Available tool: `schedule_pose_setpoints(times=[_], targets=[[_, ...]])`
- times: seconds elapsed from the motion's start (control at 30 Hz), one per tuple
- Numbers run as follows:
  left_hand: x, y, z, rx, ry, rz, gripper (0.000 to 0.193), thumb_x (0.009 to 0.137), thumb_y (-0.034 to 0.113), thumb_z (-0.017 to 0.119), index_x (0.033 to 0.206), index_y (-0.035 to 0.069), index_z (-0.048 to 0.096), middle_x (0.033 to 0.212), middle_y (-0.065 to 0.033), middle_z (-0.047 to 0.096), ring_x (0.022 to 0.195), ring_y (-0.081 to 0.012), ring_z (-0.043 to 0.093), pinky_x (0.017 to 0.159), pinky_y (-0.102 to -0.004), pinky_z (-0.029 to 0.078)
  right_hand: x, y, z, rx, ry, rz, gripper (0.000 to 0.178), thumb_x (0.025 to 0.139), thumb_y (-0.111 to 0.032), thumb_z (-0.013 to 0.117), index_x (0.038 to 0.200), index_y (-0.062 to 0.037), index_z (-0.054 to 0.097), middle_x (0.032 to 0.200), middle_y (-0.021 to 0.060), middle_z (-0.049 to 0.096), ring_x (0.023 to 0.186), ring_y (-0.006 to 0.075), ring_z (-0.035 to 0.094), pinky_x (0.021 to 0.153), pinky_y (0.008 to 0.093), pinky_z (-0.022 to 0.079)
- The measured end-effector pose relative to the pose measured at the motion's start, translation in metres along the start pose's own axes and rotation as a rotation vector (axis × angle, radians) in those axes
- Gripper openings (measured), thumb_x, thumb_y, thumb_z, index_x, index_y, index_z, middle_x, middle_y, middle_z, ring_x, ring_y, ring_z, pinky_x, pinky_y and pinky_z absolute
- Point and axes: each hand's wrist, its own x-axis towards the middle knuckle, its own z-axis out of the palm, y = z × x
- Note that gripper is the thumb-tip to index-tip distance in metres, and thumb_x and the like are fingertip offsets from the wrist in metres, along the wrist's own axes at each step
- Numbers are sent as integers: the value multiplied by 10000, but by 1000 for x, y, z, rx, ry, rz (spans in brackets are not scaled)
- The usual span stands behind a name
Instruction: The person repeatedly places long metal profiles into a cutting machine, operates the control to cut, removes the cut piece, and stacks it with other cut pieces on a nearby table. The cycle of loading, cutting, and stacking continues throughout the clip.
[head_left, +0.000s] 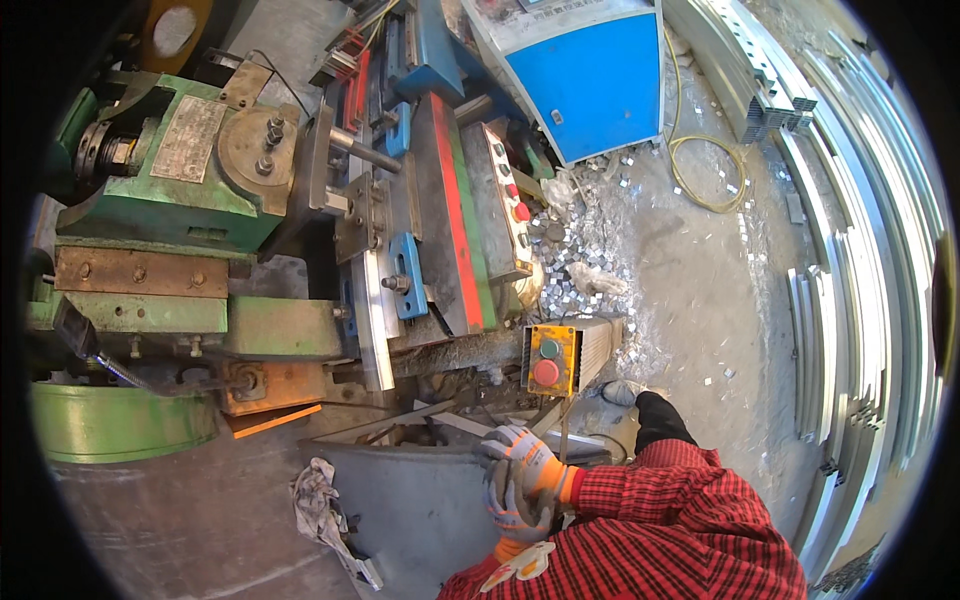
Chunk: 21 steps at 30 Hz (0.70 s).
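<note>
My two hands meet close to my body, both in grey work gloves with orange and white backs. My right hand (532,460) comes from the right, its fingers bent. Just below and against it is my left hand (512,508), its grey fingers curled up by the right palm. Whether anything lies between them is hidden. Both are over the dark grey metal sheet (420,500). Ahead stands a yellow-faced button box (550,360) with a green and a red button. Left of it, a silver metal profile (375,330) sticks out of the green press (190,150), apart from my hands.
A panel with several buttons (510,200) runs along the machine bed. Small metal offcuts (590,250) litter the floor. Long metal profiles (850,260) are stacked at right. A blue cabinet (590,85) stands far ahead, a yellow hose (735,180) beside it. A dirty rag (318,500) hangs at left.
</note>
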Motion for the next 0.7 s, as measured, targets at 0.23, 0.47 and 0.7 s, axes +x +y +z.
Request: schedule_pose_setpoints(times=[0.23, 0.47, 0.7], targets=[[-5, -6, 5, -27, -20, -22, 763, 774, 425, 684, 1388, 0, 530, 1437, -244, 472, 1309, -434, 450, 1068, -550, 378, 6, 9, -15, 120, -141, -10, 812, 611, -135, 733, 1375, -89, 463, 1264, 182, 495, 1183, 398, 514, 985, 450, 455], [-47, -27, 36, 106, -129, -238, 839, 712, 400, 733, 1423, 36, 475, 1485, -218, 412, 1374, -429, 367, 1115, -564, 309, -8, 16, -112, 244, 483, 103, 322, 909, -15, 572, 1228, -47, 606, 1074, 174, 642, 1052, 327, 624, 897, 399, 503], [-17, 11, -21, -244, 12, -169, 664, 753, 118, 689, 1384, 17, 510, 1441, -211, 478, 1306, -430, 442, 1097, -524, 347, -9, 99, -158, -51, 689, 429, 335, 921, -245, 681, 1192, -53, 634, 1064, 163, 660, 1004, 300, 640, 904, 384, 502]])
